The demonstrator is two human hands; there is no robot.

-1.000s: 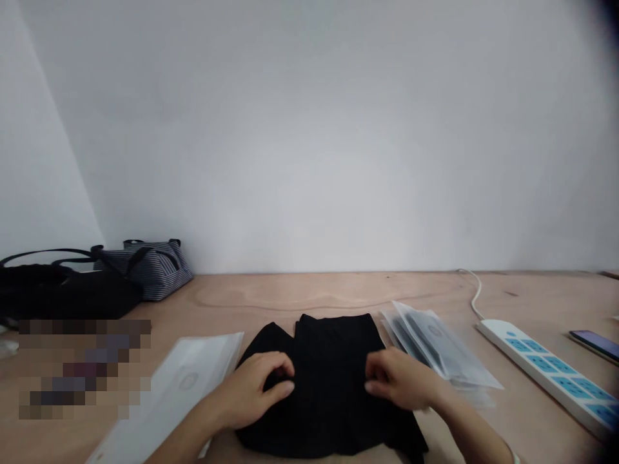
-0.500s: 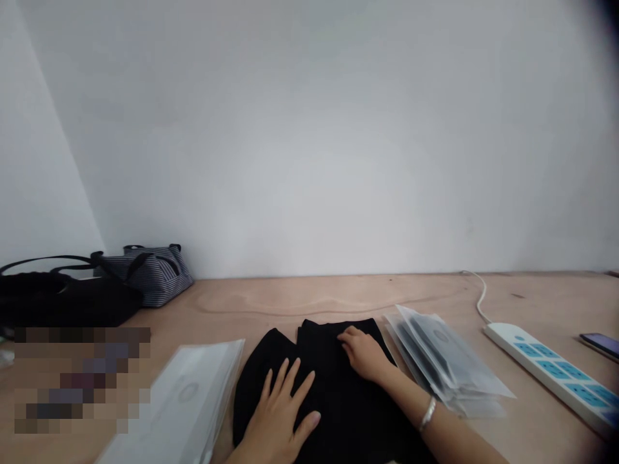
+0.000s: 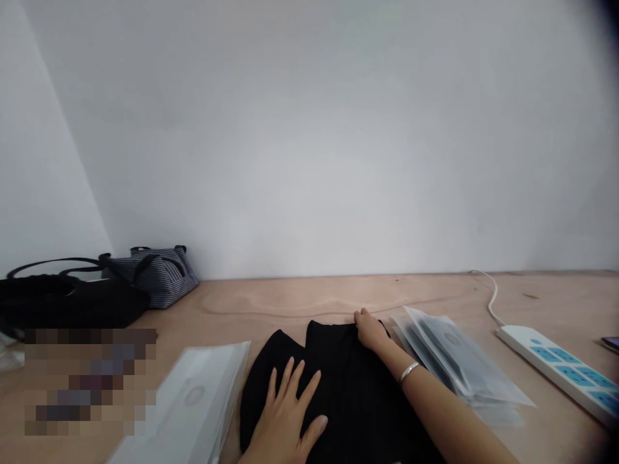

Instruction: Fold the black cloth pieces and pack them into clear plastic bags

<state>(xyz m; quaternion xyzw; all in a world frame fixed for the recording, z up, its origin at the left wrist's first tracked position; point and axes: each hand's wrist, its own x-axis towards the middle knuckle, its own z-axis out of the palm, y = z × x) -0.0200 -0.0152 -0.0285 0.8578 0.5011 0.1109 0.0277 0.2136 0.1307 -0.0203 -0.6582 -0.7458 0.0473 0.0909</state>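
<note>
A black garment (image 3: 348, 393) lies folded on the wooden table in front of me; its exact kind is hard to make out. My left hand (image 3: 287, 412) rests flat on its left part, fingers spread. At the garment's far right corner is my right hand (image 3: 371, 330), wearing a silver bangle on the wrist. Its fingers are curled over the far edge, closed on the cloth. The garment's near end runs out of view below.
Frosted plastic bags (image 3: 193, 393) are stacked on the left, and filled ones (image 3: 459, 354) on the right. Farther right are a white power strip (image 3: 556, 370) and a phone (image 3: 612, 342). A striped bag (image 3: 167, 277) and a black bag (image 3: 72, 306) stand at the back left, before the wall.
My right hand has moved from the middle of the cloth to its far right edge and closed there. The left hand stays flat in place. The view has shifted slightly.
</note>
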